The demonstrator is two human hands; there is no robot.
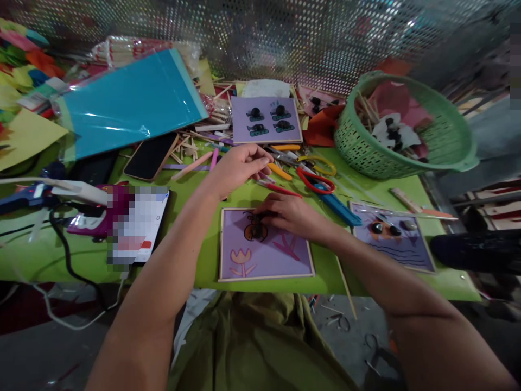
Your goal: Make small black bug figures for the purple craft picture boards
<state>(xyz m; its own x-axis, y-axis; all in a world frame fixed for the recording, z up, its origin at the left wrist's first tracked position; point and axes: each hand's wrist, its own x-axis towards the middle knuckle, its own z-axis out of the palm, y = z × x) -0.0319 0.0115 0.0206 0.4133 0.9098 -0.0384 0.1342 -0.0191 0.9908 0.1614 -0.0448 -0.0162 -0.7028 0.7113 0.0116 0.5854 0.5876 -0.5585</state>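
Note:
A purple card with a thin wooden stick frame lies on the green table in front of me. Drawn on it are an orange flower, a pink shape and a round orange-and-black figure. My right hand bends over the figure, its fingertips closed at a dark stone that they partly cover. Above the card's top edge hovers my left hand, thumb and fingers drawn together; whatever may be between them is too small to make out.
Behind my hands lie scissors, a blue cutter, loose sticks and another purple card with dark stones. A green basket stands at right, near a third card. Left are phones, cables and a blue sheet.

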